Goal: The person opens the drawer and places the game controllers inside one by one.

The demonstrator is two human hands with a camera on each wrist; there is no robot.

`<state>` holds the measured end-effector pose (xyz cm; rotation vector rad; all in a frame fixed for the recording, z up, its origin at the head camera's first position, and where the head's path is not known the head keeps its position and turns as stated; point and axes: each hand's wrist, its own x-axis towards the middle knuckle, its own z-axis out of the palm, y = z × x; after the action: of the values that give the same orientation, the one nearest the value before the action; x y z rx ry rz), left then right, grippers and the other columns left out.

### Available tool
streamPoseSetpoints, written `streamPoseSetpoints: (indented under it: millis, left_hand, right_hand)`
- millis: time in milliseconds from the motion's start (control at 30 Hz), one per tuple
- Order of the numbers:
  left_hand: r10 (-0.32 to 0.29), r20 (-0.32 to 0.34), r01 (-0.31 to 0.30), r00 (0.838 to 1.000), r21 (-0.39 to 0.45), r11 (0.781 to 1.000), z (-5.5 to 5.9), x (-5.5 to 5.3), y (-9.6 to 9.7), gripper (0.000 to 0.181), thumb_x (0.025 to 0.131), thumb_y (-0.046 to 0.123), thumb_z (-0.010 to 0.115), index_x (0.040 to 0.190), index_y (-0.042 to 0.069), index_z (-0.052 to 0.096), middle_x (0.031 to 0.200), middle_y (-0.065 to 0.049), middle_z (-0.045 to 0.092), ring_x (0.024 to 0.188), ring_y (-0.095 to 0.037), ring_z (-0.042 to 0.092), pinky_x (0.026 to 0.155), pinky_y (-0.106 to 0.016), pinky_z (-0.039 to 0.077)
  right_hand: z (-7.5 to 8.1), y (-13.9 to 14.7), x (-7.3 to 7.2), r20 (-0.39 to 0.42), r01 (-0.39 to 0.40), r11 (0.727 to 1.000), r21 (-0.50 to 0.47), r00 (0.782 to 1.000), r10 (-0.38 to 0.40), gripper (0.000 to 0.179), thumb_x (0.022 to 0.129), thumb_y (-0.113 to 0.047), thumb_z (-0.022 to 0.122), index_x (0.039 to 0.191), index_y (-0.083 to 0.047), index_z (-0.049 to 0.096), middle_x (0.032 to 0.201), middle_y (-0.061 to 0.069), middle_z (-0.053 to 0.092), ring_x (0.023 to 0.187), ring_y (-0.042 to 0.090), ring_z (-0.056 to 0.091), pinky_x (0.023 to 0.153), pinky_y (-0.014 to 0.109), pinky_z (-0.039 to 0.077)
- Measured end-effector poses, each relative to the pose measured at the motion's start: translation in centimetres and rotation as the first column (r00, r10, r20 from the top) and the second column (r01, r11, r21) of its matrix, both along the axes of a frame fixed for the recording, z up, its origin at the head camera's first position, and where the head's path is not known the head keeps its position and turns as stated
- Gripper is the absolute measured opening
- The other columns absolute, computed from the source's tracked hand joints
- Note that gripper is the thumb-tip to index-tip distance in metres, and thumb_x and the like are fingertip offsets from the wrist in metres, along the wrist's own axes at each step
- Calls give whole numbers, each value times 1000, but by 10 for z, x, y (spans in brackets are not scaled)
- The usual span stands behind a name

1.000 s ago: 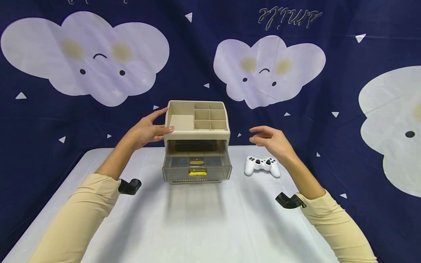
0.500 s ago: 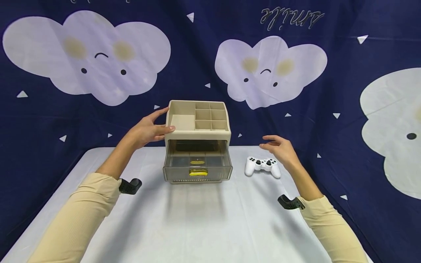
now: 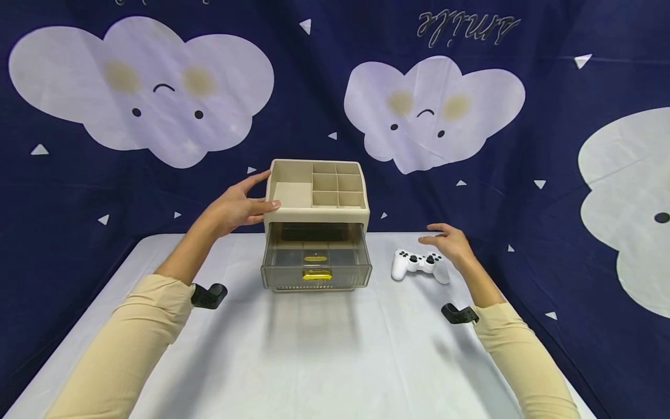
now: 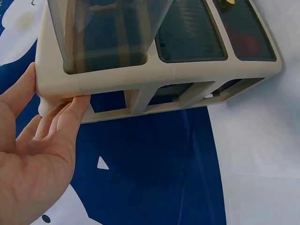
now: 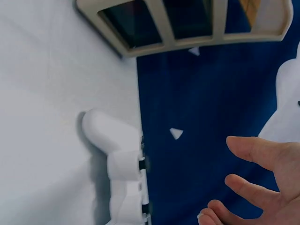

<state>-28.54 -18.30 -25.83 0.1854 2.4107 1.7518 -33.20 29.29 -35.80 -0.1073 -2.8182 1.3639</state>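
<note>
A beige desktop drawer organizer [image 3: 316, 216] stands at the back of the table, its clear grey top drawer [image 3: 285, 276] pulled out. My left hand [image 3: 234, 208] grips its upper left corner. The thumb lies on the top edge and the other fingers are against the side, as the left wrist view shows at the organizer frame [image 4: 108, 78]. To the right lies a white game controller [image 3: 413, 263], buttons up. Above it my right hand [image 3: 451, 243] hovers with fingers spread and nothing in them. In the right wrist view, the controller [image 5: 124, 164] sits apart from the fingertips.
A white table [image 3: 324, 361] extends in front of the organizer. Behind it hangs a dark blue cloth [image 3: 309, 75] with cloud prints. The organizer's top tray [image 3: 292, 195] has one large compartment and several small ones. A yellow handle [image 3: 317, 274] marks the drawer front.
My right hand has moved right and down, closer over the controller. The left hand keeps its place on the organizer, and the drawer stays pulled out.
</note>
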Motion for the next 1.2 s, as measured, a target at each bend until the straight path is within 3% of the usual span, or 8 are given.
streamPoseSetpoints:
  millis: [300,467,667,833,1200]
  left_hand:
    - [2,7,-2,1000,8,1000,-2,0,0,91,97,17,71,164,36,12,166,-15,29,146,-34,42,118,-51,39]
    - [1,8,-1,1000,9,1000,-3,-1,0,93,96,18,72,164,37,12,165,-15,30,145,-34,44,117,-50,39]
    - [4,3,-4,1000,0,1000,-3,0,-1,92,97,18,72,164,36,11,165,-16,31,144,-34,45,118,-50,39]
    - [4,0,-4,1000,4,1000,-2,0,-1,92,97,18,72,164,36,11,165,-16,31,144,-35,45,118,-50,39]
    - [-9,0,9,1000,28,1000,-1,-1,0,92,97,16,71,164,35,12,165,-17,30,145,-35,44,118,-50,39]
  right_hand:
    - [-21,10,-12,58,38,998,49,997,-41,69,90,-25,72,150,-3,46,162,27,30,147,47,31,119,58,31]
    - [-35,17,-16,64,38,997,67,997,-42,68,90,-23,72,149,-1,46,162,26,30,146,47,33,119,57,32]
    - [-46,19,-20,110,38,999,22,993,-40,70,89,-21,72,149,0,45,160,28,31,146,48,32,121,56,29]
    - [-54,21,-22,121,17,999,42,992,-22,70,86,-19,73,148,1,46,154,31,40,143,47,37,121,54,31]
    - [-65,23,-22,194,-6,998,69,981,-7,73,84,-17,73,149,-1,45,160,28,30,148,47,27,123,59,21]
